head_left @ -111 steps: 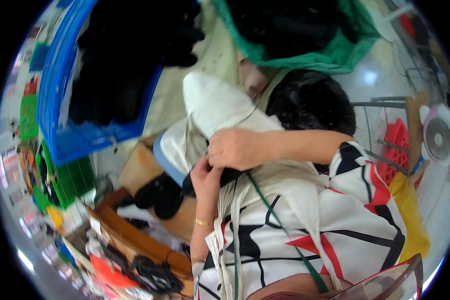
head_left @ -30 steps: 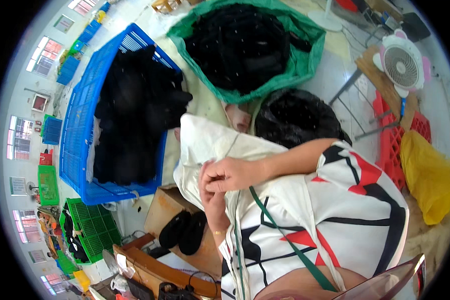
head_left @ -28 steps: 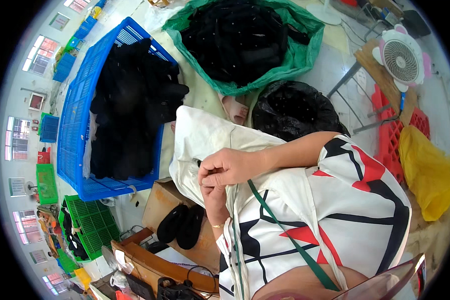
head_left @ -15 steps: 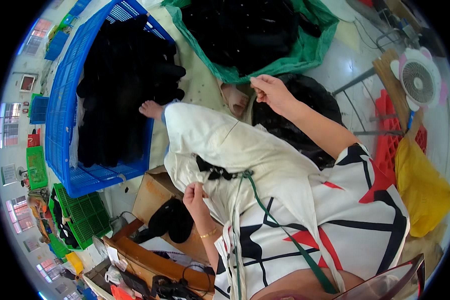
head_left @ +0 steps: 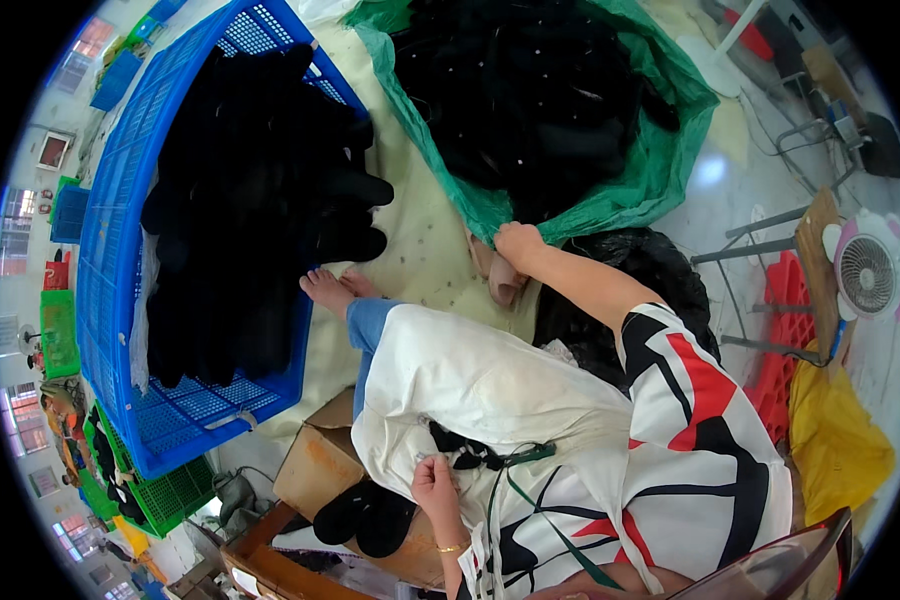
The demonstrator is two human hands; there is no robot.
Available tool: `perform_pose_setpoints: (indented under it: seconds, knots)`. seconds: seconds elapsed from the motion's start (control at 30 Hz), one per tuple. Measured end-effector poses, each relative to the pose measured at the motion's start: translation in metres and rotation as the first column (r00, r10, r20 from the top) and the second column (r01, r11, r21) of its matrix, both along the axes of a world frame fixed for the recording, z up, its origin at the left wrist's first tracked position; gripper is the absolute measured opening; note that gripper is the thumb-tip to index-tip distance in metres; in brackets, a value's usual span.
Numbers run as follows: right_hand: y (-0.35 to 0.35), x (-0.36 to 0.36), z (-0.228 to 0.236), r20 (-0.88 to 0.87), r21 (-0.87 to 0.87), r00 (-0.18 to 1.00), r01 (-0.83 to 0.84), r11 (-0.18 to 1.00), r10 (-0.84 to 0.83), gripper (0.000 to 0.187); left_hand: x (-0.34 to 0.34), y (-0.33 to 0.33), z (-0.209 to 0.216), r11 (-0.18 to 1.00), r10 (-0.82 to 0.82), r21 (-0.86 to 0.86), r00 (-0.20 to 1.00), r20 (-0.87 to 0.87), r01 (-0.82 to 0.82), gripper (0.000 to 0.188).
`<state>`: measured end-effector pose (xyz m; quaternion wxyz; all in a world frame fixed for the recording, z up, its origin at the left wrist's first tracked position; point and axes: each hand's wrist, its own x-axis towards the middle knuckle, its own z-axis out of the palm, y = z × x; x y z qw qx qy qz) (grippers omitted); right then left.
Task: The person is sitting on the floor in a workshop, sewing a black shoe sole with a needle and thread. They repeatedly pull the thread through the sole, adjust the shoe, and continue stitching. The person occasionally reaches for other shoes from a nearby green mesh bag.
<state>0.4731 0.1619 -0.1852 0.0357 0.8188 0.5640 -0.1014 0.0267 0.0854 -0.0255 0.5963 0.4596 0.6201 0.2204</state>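
My right hand (head_left: 520, 245) is closed at the near rim of a big green plastic bag (head_left: 678, 170) and seems to grip that rim. Dark, soft pieces (head_left: 530, 110) with pale specks fill the bag. Low over my lap, my left hand (head_left: 436, 486) is closed in a pinch; whatever lies between its fingertips is too small to make out. Just beyond it, a small black cloth bundle (head_left: 460, 445) rests on my white apron (head_left: 470, 365), beside a dark green strap (head_left: 532, 454).
A blue plastic crate (head_left: 110, 250) at the left holds stacked black soft pieces (head_left: 240, 220). By my lap stands a cardboard box (head_left: 315, 455) with black rounded pieces (head_left: 370, 520). A black plastic bag (head_left: 660, 285), a fan (head_left: 867, 262) and a yellow bag (head_left: 835, 440) are to the right.
The whole view has shifted. My right hand has gone from a raised pinch by the green bag's edge to lying curled against its rim. My left hand stays pinched over my lap.
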Motion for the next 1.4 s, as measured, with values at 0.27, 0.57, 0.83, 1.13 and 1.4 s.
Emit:
perform_pose_setpoints:
  seconds: [0.27, 0.57, 0.83, 1.13, 1.4]
  knots:
    - [-0.001, -0.002, 0.075, 0.054, 0.131, 0.966, -0.257, 0.958, 0.251, 0.017, -0.004, -0.005, -0.021, 0.942, -0.073, 0.257, 0.876, -0.477, 0.218, 0.020]
    - [-0.007, -0.059, 0.136, -0.156, 0.509, 0.946, -0.171, 0.844, 0.286, 0.020, -0.010, 0.021, 0.009, 0.990, 0.038, -0.136, 0.998, -0.060, -0.046, 0.012]
    - [-0.071, -0.141, 0.176, -0.558, 0.507, 0.703, -0.132, 0.852, 0.440, 0.008, 0.017, 0.031, 0.024, 0.802, -0.199, 0.321, 0.732, -0.652, 0.504, 0.027]
    - [-0.087, -0.208, 0.193, -0.836, 0.345, 0.431, -0.070, 0.936, 0.340, 0.015, -0.014, 0.037, 0.031, 0.964, 0.265, -0.048, 0.919, 0.292, -0.263, 0.010]
    - [-0.061, -0.271, 0.189, -0.998, -0.005, 0.064, -0.080, 0.997, 0.000, 0.014, -0.017, 0.021, 0.025, 0.953, 0.296, -0.085, 0.829, 0.474, -0.291, 0.011]
